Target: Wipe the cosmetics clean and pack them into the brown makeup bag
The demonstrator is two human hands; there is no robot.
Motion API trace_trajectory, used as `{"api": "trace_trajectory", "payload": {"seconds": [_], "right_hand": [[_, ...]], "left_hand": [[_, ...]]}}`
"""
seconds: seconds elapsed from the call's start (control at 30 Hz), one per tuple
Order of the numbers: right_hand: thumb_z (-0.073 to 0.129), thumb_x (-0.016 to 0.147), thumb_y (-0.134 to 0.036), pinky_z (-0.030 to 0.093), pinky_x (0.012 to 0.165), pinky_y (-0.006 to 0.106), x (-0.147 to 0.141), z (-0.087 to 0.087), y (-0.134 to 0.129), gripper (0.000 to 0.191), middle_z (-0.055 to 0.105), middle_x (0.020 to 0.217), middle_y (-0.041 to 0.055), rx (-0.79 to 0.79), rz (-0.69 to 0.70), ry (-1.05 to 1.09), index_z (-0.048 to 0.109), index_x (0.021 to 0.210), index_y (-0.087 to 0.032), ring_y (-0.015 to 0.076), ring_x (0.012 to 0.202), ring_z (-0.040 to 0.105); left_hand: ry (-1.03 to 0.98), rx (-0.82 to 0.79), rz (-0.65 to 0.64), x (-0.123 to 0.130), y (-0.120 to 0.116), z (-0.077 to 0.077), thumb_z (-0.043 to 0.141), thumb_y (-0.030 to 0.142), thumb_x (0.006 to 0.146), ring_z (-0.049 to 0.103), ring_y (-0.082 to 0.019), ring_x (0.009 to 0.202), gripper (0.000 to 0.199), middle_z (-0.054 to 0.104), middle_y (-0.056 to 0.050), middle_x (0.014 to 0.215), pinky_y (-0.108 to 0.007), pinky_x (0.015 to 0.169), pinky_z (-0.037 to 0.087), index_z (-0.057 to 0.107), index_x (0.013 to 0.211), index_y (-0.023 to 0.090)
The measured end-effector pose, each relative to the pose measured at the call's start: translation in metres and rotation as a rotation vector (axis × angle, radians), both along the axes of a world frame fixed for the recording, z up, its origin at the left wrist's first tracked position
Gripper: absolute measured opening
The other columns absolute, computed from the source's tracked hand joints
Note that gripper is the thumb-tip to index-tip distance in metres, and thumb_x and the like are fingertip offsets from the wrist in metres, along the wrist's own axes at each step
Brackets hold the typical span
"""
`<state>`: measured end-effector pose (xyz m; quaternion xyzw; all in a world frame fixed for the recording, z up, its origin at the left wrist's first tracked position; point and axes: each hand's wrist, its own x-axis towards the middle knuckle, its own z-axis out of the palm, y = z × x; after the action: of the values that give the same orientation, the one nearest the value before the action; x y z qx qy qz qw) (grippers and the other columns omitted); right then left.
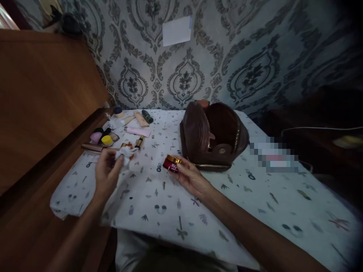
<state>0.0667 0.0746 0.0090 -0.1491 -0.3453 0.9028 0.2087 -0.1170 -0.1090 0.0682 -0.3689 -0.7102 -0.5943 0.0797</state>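
Observation:
My right hand [191, 175] grips a small red cream jar [171, 164] with a gold lid, held tilted above the cloth in front of the bag. In my left hand [107, 168] is a crumpled white wipe [124, 155], pinched between thumb and fingers. Just behind that wipe, partly hidden, lies something orange and gold. A brown leather bag [195, 128] stands unzipped beyond my right hand, its dark inside showing. Beside my left hand lies a long bronze tube [91, 147].
Several cosmetics lie at the back left, among them a pink tube [138, 131], a yellow-lidded jar [107, 140] and a dark green bottle [147, 116]. A patterned white cloth [159, 234] covers the surface. Wooden furniture [48, 105] borders the left; a blurred-out patch lies at right.

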Motion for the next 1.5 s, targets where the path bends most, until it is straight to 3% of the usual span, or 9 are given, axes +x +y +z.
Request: {"api": "trace_trajectory", "payload": {"seconds": [0.1,0.2,0.37,0.53,0.77,0.9,1.03,1.37,1.5], "right_hand": [[0.09,0.064,-0.028,0.058,0.085,0.027,0.001,-0.001,-0.002,0.041,0.071,0.112,0.0011,0.047,-0.022,-0.013,0.07,0.1,-0.024,0.016,0.099,0.069],[0.09,0.063,-0.027,0.056,0.086,0.028,0.001,0.0,-0.004,0.044,0.072,0.107,0.0004,0.07,-0.051,-0.029,0.068,0.102,-0.025,0.015,0.096,0.069],[0.092,0.057,-0.027,0.054,0.086,0.029,0.0,0.001,-0.005,0.049,0.072,0.101,-0.001,0.085,-0.127,-0.012,0.066,0.098,-0.026,0.015,0.091,0.067],[0.092,0.055,-0.029,0.052,0.085,0.029,0.001,-0.001,-0.006,0.051,0.07,0.098,-0.0021,0.064,-0.137,-0.017,0.064,0.097,-0.025,0.0145,0.089,0.066],[0.093,0.051,-0.03,0.049,0.091,0.032,0.0,-0.006,-0.002,0.054,0.069,0.099,-0.0017,0.074,-0.166,-0.017,0.063,0.095,-0.024,0.016,0.096,0.064],[0.095,0.045,-0.027,0.046,0.096,0.032,-0.001,-0.008,0.001,0.06,0.07,0.099,-0.0016,0.135,-0.191,-0.03,0.065,0.097,-0.024,0.0168,0.097,0.064],[0.093,0.049,-0.027,0.046,0.098,0.034,0.001,-0.008,0.002,0.059,0.069,0.1,-0.0012,0.229,-0.157,-0.071,0.066,0.101,-0.024,0.0178,0.098,0.063],[0.092,0.053,-0.028,0.05,0.095,0.035,0.001,-0.015,0.008,0.073,0.065,0.114,0.0036,0.492,-0.149,-0.064,0.054,0.116,-0.026,0.0195,0.106,0.063],[0.09,0.054,-0.025,0.051,0.091,0.034,0.002,-0.014,0.004,0.067,0.064,0.109,0.0038,0.625,-0.194,-0.112,0.054,0.11,-0.024,0.02,0.104,0.063]], "left_hand": [[-0.129,0.053,-0.207,0.02,0.037,-0.001,0.064,0.034,0.085,0.057,-0.016,0.087,0.022,0.059,-0.002,0.095,-0.026,0.077,0.045,0.057,0.101,0.021],[-0.172,0.012,-0.303,0.033,0.063,-0.007,0.059,0.032,0.089,0.056,-0.018,0.097,0.026,0.059,-0.004,0.105,-0.029,0.086,0.043,0.057,0.112,0.022],[-0.183,-0.097,-0.49,0.051,0.078,-0.02,0.051,0.032,0.094,0.057,-0.021,0.102,0.026,0.06,-0.006,0.11,-0.032,0.089,0.044,0.057,0.117,0.021],[0.055,-0.158,-0.46,0.06,0.079,-0.032,0.051,0.032,0.095,0.056,-0.022,0.103,0.024,0.057,-0.006,0.109,-0.035,0.092,0.044,0.055,0.115,0.021],[0.107,-0.173,-0.456,0.059,0.089,-0.05,0.044,0.032,0.099,0.056,-0.021,0.101,0.022,0.056,-0.006,0.107,-0.036,0.091,0.046,0.05,0.117,0.021],[0.233,-0.143,-0.472,0.06,0.09,-0.055,0.046,0.029,0.099,0.054,-0.022,0.111,0.025,0.056,-0.008,0.116,-0.037,0.096,0.045,0.052,0.122,0.022],[0.254,-0.155,-0.508,0.062,0.087,-0.054,0.043,0.029,0.1,0.053,-0.023,0.115,0.029,0.056,-0.009,0.119,-0.039,0.1,0.044,0.052,0.127,0.022],[-0.137,-0.186,-0.581,0.058,0.086,-0.041,0.044,0.04,0.1,0.06,-0.021,0.099,0.031,0.064,-0.007,0.108,-0.033,0.091,0.048,0.062,0.115,0.02],[0.077,-0.206,-0.579,0.054,0.081,-0.041,0.044,0.036,0.099,0.057,-0.023,0.108,0.03,0.062,-0.009,0.109,-0.037,0.095,0.046,0.064,0.114,0.019]]}}
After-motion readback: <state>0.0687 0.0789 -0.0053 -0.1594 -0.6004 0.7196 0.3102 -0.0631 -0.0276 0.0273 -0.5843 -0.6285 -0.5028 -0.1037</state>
